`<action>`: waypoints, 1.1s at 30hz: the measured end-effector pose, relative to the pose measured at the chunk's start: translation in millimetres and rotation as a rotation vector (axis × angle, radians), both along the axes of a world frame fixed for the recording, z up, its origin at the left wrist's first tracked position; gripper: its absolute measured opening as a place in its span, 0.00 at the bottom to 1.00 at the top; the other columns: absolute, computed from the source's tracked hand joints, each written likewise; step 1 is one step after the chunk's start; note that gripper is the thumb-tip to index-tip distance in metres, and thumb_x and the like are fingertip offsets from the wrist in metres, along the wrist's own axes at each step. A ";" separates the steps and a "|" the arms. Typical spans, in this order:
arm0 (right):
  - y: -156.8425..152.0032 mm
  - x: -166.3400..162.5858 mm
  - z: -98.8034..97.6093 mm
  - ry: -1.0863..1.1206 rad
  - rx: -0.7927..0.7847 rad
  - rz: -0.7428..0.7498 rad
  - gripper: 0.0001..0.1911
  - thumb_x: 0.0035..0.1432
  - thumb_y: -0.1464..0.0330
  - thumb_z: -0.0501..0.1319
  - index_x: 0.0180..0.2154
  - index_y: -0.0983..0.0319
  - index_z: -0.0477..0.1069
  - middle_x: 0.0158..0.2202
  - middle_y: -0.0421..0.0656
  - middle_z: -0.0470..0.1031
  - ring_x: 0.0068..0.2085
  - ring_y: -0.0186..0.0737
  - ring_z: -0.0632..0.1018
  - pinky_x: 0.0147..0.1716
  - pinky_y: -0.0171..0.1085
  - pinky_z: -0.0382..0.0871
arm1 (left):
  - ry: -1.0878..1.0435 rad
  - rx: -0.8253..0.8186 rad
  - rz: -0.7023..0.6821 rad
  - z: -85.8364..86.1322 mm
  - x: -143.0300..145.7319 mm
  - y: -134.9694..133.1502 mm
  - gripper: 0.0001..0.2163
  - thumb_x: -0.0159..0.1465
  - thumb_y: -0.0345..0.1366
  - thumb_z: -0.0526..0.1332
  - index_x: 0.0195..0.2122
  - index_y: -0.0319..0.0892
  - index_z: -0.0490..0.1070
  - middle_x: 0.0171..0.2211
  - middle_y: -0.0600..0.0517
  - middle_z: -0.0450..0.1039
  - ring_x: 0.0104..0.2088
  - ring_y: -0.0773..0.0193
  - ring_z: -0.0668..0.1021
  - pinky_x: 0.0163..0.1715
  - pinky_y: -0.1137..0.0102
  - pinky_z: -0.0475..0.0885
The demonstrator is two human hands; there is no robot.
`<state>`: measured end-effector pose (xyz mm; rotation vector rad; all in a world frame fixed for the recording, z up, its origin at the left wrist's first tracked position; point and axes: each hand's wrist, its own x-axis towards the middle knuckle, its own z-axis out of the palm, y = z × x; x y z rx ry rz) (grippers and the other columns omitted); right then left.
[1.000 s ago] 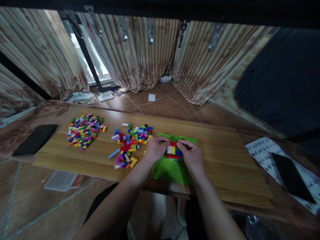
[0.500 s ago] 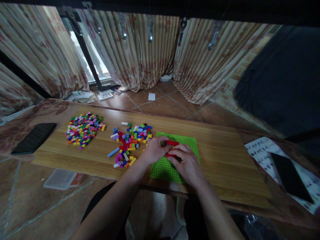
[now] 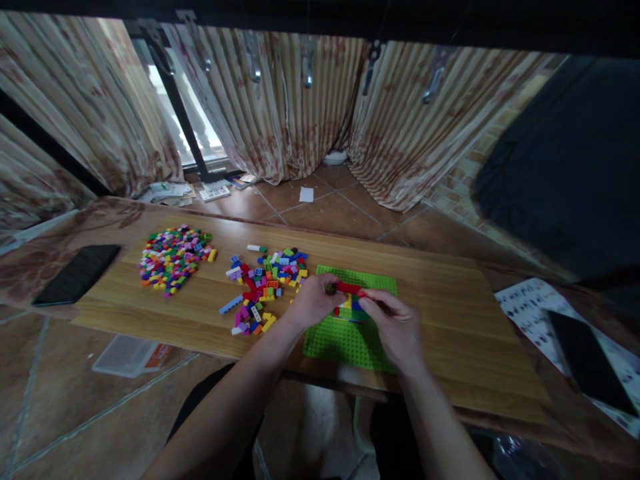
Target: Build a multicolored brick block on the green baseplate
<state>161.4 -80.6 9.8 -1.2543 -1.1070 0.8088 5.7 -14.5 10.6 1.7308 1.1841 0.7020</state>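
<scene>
A green studded baseplate (image 3: 345, 350) lies in front of me on the wooden board, with a low build of yellow, blue and red bricks (image 3: 350, 305) on it. Over that build is a long red brick (image 3: 349, 288). My left hand (image 3: 315, 301) is closed at its left end, fingers pinched and partly hidden. From the right, my right hand (image 3: 399, 325) pinches red at the other end, its thumb and forefinger together. Whether that is the same brick or a second red one, I cannot tell.
Loose mixed bricks (image 3: 270, 283) are scattered left of the baseplate, with a denser heap (image 3: 175, 260) farther left. A black tablet-like object (image 3: 75, 273) lies at the far left. At the right are a printed sheet (image 3: 530, 303) and a dark phone-like slab (image 3: 590, 360).
My right hand has moved right and slightly up with its red piece, uncovering the yellow and blue bricks below. My left hand stays by the long red brick. The view has shifted slightly.
</scene>
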 end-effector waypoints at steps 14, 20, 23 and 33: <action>-24.8 -35.5 12.6 -0.219 -0.067 0.278 0.13 0.56 0.65 0.64 0.45 0.54 0.77 0.29 0.37 0.77 0.24 0.32 0.74 0.24 0.34 0.70 | -0.166 0.122 0.267 25.6 -52.5 16.3 0.12 0.60 0.37 0.60 0.39 0.37 0.77 0.34 0.49 0.79 0.33 0.65 0.77 0.34 0.73 0.71; -20.4 -83.7 -8.9 -0.554 0.016 0.283 0.16 0.60 0.68 0.56 0.50 0.59 0.74 0.45 0.48 0.80 0.44 0.46 0.81 0.45 0.45 0.75 | -0.099 0.121 0.611 34.4 -112.3 24.5 0.17 0.57 0.41 0.61 0.42 0.34 0.78 0.27 0.50 0.77 0.24 0.68 0.73 0.26 0.74 0.67; -9.7 -90.1 -13.5 -0.630 0.001 0.196 0.16 0.61 0.68 0.55 0.49 0.62 0.74 0.45 0.51 0.79 0.44 0.48 0.80 0.45 0.48 0.75 | 0.101 0.130 0.669 37.4 -135.5 22.4 0.15 0.58 0.38 0.59 0.39 0.35 0.79 0.29 0.49 0.78 0.26 0.66 0.74 0.26 0.74 0.66; -1.6 -107.9 -16.8 -0.582 -0.031 0.262 0.15 0.61 0.67 0.56 0.48 0.63 0.73 0.40 0.48 0.78 0.37 0.42 0.80 0.39 0.42 0.76 | 0.535 -0.072 0.532 43.1 -170.6 11.2 0.11 0.58 0.33 0.58 0.34 0.36 0.80 0.25 0.49 0.77 0.26 0.65 0.73 0.26 0.72 0.62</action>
